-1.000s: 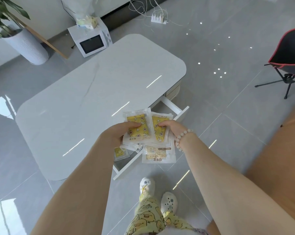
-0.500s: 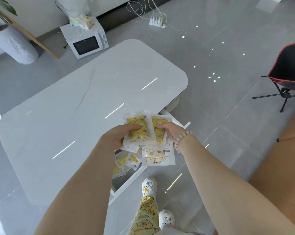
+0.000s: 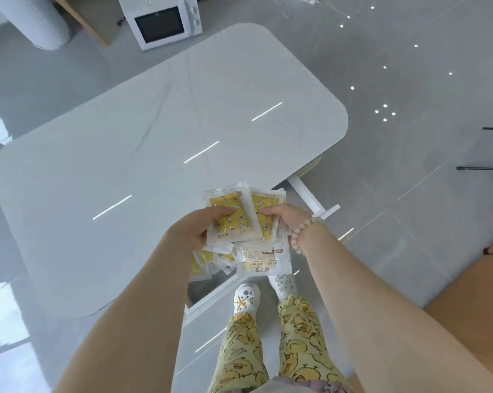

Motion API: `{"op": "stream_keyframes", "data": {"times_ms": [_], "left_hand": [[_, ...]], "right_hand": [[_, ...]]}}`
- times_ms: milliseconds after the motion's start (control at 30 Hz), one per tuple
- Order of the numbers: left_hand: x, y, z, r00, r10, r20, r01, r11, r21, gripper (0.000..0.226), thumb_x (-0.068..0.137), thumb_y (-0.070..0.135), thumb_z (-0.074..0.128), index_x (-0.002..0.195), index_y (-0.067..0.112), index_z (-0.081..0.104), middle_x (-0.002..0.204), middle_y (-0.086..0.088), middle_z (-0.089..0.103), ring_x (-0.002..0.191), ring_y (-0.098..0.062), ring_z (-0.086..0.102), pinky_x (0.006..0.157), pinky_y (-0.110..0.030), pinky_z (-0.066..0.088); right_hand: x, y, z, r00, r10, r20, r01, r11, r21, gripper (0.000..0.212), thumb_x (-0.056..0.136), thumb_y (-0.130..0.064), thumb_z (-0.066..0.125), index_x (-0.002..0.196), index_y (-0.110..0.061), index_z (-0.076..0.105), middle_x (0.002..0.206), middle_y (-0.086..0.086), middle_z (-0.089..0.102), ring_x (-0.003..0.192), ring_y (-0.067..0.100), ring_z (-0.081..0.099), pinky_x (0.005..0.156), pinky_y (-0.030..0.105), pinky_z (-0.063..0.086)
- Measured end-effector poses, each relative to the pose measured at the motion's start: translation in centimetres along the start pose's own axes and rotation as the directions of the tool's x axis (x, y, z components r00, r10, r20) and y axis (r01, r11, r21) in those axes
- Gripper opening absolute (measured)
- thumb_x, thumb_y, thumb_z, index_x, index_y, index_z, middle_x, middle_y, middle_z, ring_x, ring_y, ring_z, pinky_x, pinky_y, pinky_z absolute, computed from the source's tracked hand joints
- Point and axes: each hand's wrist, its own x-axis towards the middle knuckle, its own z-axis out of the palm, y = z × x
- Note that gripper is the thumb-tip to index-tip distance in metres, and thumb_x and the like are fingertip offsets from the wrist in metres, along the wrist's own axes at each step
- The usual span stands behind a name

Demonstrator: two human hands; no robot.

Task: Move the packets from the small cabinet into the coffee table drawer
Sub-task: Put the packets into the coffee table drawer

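Hands — left [image 3: 194, 232], right [image 3: 285, 219] — both gripping fanned packets [image 3: 234, 219] above open drawer [image 3: 211, 290] at desk [image 3: 154, 137] near edge

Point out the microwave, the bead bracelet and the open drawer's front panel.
microwave [image 3: 157, 27]: head view, on its dark door window.
bead bracelet [image 3: 299, 233]: head view, on beads at the right wrist.
drawer [image 3: 211, 297]: head view, on the white front panel.

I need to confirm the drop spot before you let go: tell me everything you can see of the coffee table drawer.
The coffee table drawer is white with thin flat walls, pulled open from under the pale tabletop toward the person's feet. Its right side rail and front panel show; hands and held packets hide most of the inside. Several loose yellow-and-white packets already lie in it near the left; the rest of the visible floor is bare. Neither hand appears to touch it.
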Motion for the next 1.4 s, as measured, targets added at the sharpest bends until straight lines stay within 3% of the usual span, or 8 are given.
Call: {"op": "stream_keyframes", "data": {"times_ms": [67, 233, 433, 567, 733, 967, 1133, 1400], "left_hand": [[0.7, -0.7, -0.1, 1.0, -0.014, -0.023, 0.012, 0.999, -0.052, 0.019, 0.082, 0.021, 0.072, 0.099, 0.014, 0.065, 0.1, -0.008, 0.071, 0.089, -0.025, 0.067, 0.086, -0.039, 0.054], [2.8, -3.4, -1.0, 0.995, -0.073, -0.074, 0.06, 0.984, -0.168, 0.025, 0.084, 0.022, 0.07, 0.107, 0.013, 0.063, 0.1, -0.009, 0.073, 0.088, -0.026, 0.069, 0.081, -0.04, 0.056], [7.0, -7.9, -1.8, 0.98, -0.153, -0.125, 0.11, 0.949, -0.296, 0.018, 0.087, 0.021, 0.067, 0.102, 0.014, 0.062, 0.09, -0.006, 0.074, 0.073, -0.02, 0.072, 0.058, -0.032, 0.058], [11.2, -11.5, -2.4, 0.957, -0.226, -0.179, 0.151, 0.922, -0.357, 0.026, 0.085, 0.022, 0.068, 0.109, 0.012, 0.063, 0.096, -0.007, 0.073, 0.082, -0.022, 0.071, 0.066, -0.034, 0.057], [18.5, -15.0, -2.9, 0.946, -0.254, -0.204, 0.136, 0.877, -0.461, 0.027, 0.086, 0.021, 0.068, 0.111, 0.012, 0.063, 0.096, -0.005, 0.073, 0.082, -0.019, 0.07, 0.063, -0.03, 0.056], [28.6, -16.8, -3.9, 0.925, -0.245, -0.289, 0.118, 0.911, -0.396, 0.031, 0.078, 0.028, 0.076, 0.102, 0.01, 0.066, 0.101, -0.005, 0.071, 0.096, -0.02, 0.065, 0.09, -0.032, 0.051], [33.1, -17.6, -3.8, 0.918, -0.202, -0.342, 0.04, 0.903, -0.427, 0.018, 0.078, 0.025, 0.076, 0.08, 0.021, 0.059, 0.091, 0.002, 0.068, 0.085, -0.013, 0.063, 0.065, -0.022, 0.048], [36.2, -19.4, -2.4, 0.887, -0.117, -0.447, -0.074, 0.919, -0.388, 0.017, 0.08, 0.021, 0.075, 0.076, 0.025, 0.059, 0.074, 0.009, 0.063, 0.068, -0.006, 0.06, 0.056, -0.013, 0.05]], "right_hand": [[0.5, -0.1, 0.0, 0.999, 0.032, 0.036, -0.03, 0.999, -0.044, 0.014, 0.089, -0.024, 0.062, 0.095, -0.014, 0.069, 0.104, 0.005, 0.069, 0.109, 0.025, 0.06, 0.108, 0.039, 0.037], [3.8, 0.2, 0.2, 0.986, 0.104, 0.127, -0.087, 0.987, -0.134, 0.014, 0.094, -0.019, 0.055, 0.086, -0.014, 0.066, 0.071, -0.004, 0.072, 0.065, 0.01, 0.068, 0.076, 0.025, 0.051], [9.0, 3.4, 0.9, 0.962, 0.242, 0.124, -0.213, 0.955, -0.208, 0.013, 0.093, -0.02, 0.056, 0.085, -0.017, 0.065, 0.082, -0.002, 0.068, 0.074, 0.013, 0.063, 0.065, 0.022, 0.048], [13.9, 6.2, 1.2, 0.941, 0.316, 0.117, -0.269, 0.914, -0.302, 0.016, 0.092, -0.02, 0.057, 0.101, -0.012, 0.065, 0.098, -0.004, 0.063, 0.106, 0.02, 0.056, 0.092, 0.027, 0.04], [22.0, 8.9, 0.9, 0.933, 0.349, 0.09, -0.259, 0.823, -0.506, 0.049, 0.094, -0.026, 0.054, 0.139, -0.009, 0.045, 0.152, 0.009, 0.03, 0.139, 0.025, 0.029, 0.109, 0.035, 0.026], [30.6, 10.8, 0.7, 0.942, 0.336, -0.025, -0.283, 0.749, -0.599, 0.055, 0.095, -0.029, 0.052, 0.145, -0.011, 0.036, 0.153, 0.012, 0.029, 0.139, 0.026, 0.029, 0.109, 0.036, 0.027], [35.0, 11.8, 1.0, 0.959, 0.282, -0.014, -0.212, 0.685, -0.697, 0.049, 0.1, -0.029, 0.043, 0.145, -0.012, 0.036, 0.151, 0.01, 0.033, 0.137, 0.024, 0.033, 0.104, 0.028, 0.03], [38.1, 13.5, 1.0, 0.955, 0.267, -0.13, -0.272, 0.607, -0.747, 0.052, 0.095, -0.041, 0.05, 0.14, -0.016, 0.046, 0.145, 0.011, 0.044, 0.128, 0.027, 0.045, 0.091, 0.027, 0.036]]}}
